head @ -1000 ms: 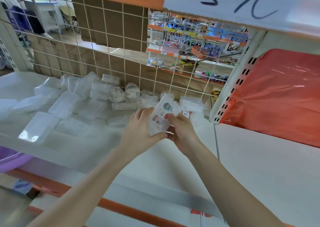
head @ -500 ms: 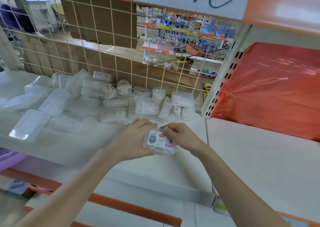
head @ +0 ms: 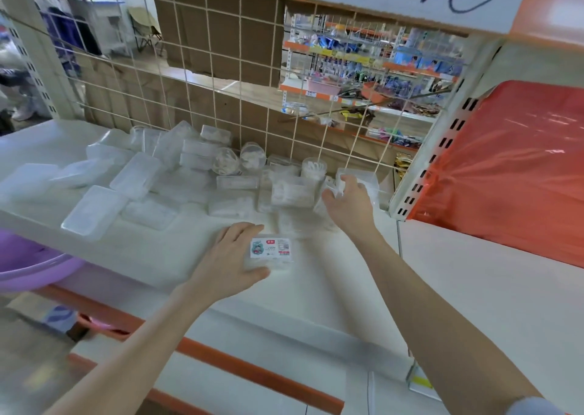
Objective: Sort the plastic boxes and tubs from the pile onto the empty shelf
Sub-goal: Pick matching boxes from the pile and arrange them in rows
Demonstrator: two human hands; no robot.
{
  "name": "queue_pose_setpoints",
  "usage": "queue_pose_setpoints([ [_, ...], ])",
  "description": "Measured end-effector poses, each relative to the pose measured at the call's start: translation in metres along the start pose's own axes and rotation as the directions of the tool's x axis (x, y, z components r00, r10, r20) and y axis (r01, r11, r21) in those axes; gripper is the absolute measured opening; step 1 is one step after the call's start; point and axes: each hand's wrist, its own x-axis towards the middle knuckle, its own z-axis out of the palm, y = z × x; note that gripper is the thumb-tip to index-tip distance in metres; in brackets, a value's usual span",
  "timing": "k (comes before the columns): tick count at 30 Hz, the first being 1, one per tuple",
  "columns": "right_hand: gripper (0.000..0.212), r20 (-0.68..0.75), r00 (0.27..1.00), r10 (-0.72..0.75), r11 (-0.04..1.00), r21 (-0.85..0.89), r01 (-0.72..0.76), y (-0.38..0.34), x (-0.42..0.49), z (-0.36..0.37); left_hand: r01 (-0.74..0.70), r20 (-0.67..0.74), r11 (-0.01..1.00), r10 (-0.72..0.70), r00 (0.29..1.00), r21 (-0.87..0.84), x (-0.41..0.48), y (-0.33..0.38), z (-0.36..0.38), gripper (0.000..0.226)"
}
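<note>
A small clear plastic box with a printed label (head: pixel 271 252) lies flat on the white shelf (head: pixel 316 291) near its front. My left hand (head: pixel 229 256) holds it by its left side, fingers above and thumb below. A pile of clear plastic boxes and round tubs (head: pixel 177 174) lies further back along the wire grid. My right hand (head: pixel 349 202) reaches into the right end of the pile, its fingers curled round a small clear box (head: pixel 339 182).
A wire grid (head: pixel 252 98) backs the shelf. A perforated white upright (head: pixel 442 136) divides it from the right bay, where an orange plastic sheet (head: pixel 518 168) hangs over a white shelf (head: pixel 493 304). A purple basin (head: pixel 28 266) sits at lower left.
Both hands lowered the labelled box from mid-air onto the shelf front. My right hand then let go of it and reached back to the pile's right end.
</note>
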Motion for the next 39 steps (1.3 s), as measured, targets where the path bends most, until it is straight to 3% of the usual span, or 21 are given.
queue_pose_setpoints([
  [7, 0.022, 0.014, 1.000, 0.011, 0.969, -0.247, -0.007, -0.009, 0.020, 0.007, 0.006, -0.032, 1.000, -0.007, 0.999, -0.029, -0.003, 0.001, -0.002, 0.089],
  [13, 0.030, -0.082, 0.996, 0.044, 0.969, -0.239, -0.062, -0.012, 0.011, -0.008, -0.026, -0.101, 0.989, 0.011, 0.995, -0.148, -0.005, 0.008, -0.010, 0.077],
  [15, 0.016, -0.139, 0.990, 0.005, 0.985, -0.169, -0.029, -0.015, 0.002, -0.018, -0.008, -0.145, 0.969, -0.029, 0.989, -0.246, -0.003, 0.013, -0.015, 0.061],
  [18, 0.030, -0.179, 0.965, -0.189, 0.979, -0.105, 0.173, -0.008, -0.012, -0.021, 0.048, -0.142, 0.919, -0.112, 0.984, -0.390, 0.007, 0.023, -0.021, 0.040],
  [21, 0.032, -0.211, 0.857, -0.470, 0.881, -0.052, 0.470, 0.003, -0.029, -0.013, 0.128, -0.031, 0.815, -0.176, 0.984, -0.566, 0.021, 0.038, -0.030, 0.043],
  [25, 0.028, -0.280, 0.538, -0.795, 0.590, -0.154, 0.792, 0.021, -0.038, 0.002, 0.199, 0.140, 0.498, -0.155, 0.978, -0.844, 0.029, 0.045, -0.037, 0.048],
  [27, 0.027, -0.304, 0.419, -0.855, 0.481, -0.169, 0.860, 0.026, -0.038, 0.005, 0.179, 0.124, 0.477, -0.146, 0.982, -0.860, 0.028, 0.041, -0.036, 0.063],
  [29, 0.028, -0.296, 0.380, -0.876, 0.439, -0.165, 0.883, 0.033, -0.039, 0.008, 0.152, 0.081, 0.493, -0.163, 0.983, -0.857, 0.027, 0.038, -0.035, 0.071],
  [31, 0.031, -0.249, 0.435, -0.865, 0.473, -0.121, 0.873, 0.040, -0.040, 0.011, 0.122, 0.056, 0.496, -0.147, 0.988, -0.860, 0.024, 0.038, -0.036, 0.065],
  [36, 0.047, -0.101, 0.688, -0.719, 0.687, 0.046, 0.725, 0.040, -0.048, 0.010, 0.091, 0.063, 0.530, -0.070, 0.996, -0.843, 0.020, 0.035, -0.035, 0.077],
  [39, 0.053, -0.016, 0.742, -0.670, 0.739, 0.078, 0.669, 0.030, -0.050, 0.006, 0.090, 0.074, 0.526, -0.051, 0.996, -0.846, 0.018, 0.034, -0.033, 0.074],
])
